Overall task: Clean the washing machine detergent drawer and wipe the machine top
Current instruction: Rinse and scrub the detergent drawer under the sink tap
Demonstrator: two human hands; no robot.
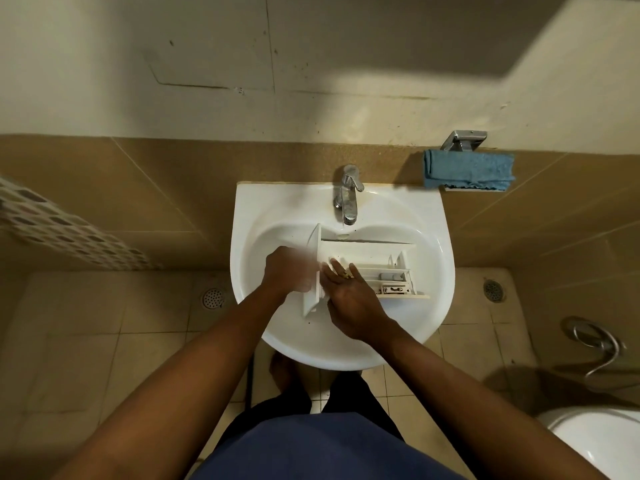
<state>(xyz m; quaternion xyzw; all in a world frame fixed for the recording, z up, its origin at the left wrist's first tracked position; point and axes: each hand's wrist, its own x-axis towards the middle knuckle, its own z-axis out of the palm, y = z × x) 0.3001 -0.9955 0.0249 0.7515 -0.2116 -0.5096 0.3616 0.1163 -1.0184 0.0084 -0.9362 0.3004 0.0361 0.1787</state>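
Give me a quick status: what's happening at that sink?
Left hand grips drawer front, blurred. Right hand reaches inside, fingers extended. Drawer sits in sink. Nothing in the way.

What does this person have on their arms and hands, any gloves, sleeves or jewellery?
No gloves: the left hand and the right hand are bare. The left forearm and right forearm are bare too, no sleeve, watch or bracelet in view. A yellowish spot at the right hand's fingers may be a ring; too blurred to tell. A blue top shows below.
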